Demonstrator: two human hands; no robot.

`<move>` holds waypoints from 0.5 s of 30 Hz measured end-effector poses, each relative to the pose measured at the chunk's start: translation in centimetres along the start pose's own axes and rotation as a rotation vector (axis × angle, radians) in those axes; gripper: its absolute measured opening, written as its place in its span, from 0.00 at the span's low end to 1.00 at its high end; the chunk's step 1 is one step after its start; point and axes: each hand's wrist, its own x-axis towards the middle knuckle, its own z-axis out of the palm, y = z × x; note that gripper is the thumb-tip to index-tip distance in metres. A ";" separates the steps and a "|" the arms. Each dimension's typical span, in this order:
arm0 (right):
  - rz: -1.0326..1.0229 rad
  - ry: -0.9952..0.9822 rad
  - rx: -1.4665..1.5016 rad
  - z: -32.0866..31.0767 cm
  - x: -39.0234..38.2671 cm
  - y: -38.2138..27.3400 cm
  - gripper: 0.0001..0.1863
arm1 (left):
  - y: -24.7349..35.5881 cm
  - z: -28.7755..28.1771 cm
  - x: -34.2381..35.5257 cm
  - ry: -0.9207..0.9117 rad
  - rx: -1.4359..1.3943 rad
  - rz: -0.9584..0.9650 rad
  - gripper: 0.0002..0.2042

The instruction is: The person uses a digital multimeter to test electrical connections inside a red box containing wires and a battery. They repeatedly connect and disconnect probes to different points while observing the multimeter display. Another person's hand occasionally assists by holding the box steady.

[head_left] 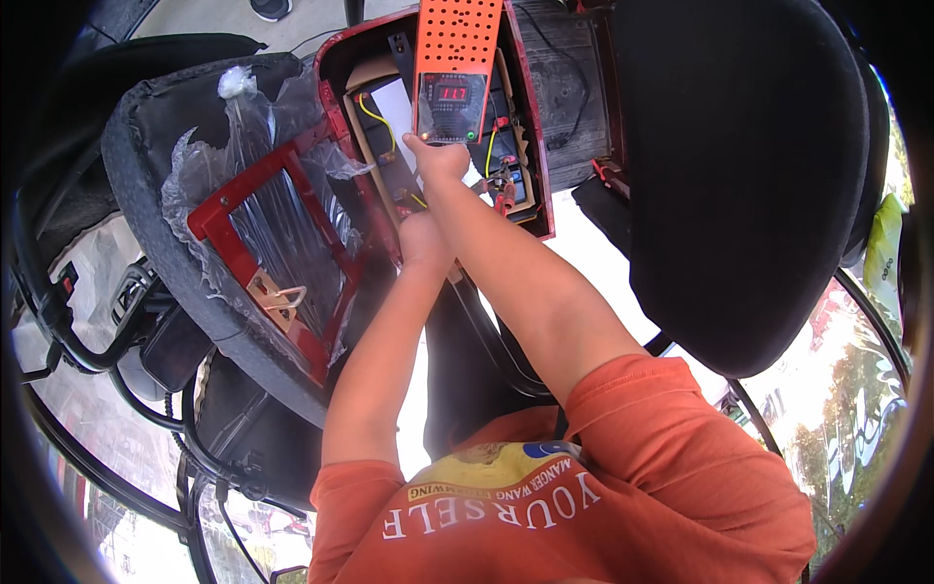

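Observation:
An orange battery tester (457, 39) with a perforated casing and a lit red digital display lies over the batteries (389, 127) in a red metal compartment (538, 127). At the tester's lower left corner is my right hand (444, 164), thumb against the corner and other fingers curled mostly out of sight. Just below, my left hand (424, 238) reaches to the compartment's near edge beside a battery, its fingers hidden. A clamp with red grips (506, 195) sits on a terminal at the right. Yellow wires (376, 112) run between the batteries.
To the left, a tipped-up seat (146, 146) carries torn clear plastic and a red frame (214, 219) with a metal latch (282, 300). A large black seat (739, 175) stands at the right. A black cable (574, 88) lies on the grey boards. Handlebars (107, 360) are at the far left.

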 end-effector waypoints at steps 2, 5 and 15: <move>0.003 0.003 -0.020 0.0 -0.1 -0.1 0.28 | 0.1 -0.2 -0.1 -0.018 -0.006 -0.001 0.08; -0.007 0.006 -0.043 -0.2 -0.3 -0.2 0.28 | 0.2 -1.2 -0.3 -0.050 -0.033 -0.006 0.07; -0.006 -0.014 0.006 -0.1 0.2 0.4 0.29 | 0.2 -1.7 -0.3 -0.107 -0.188 -0.067 0.08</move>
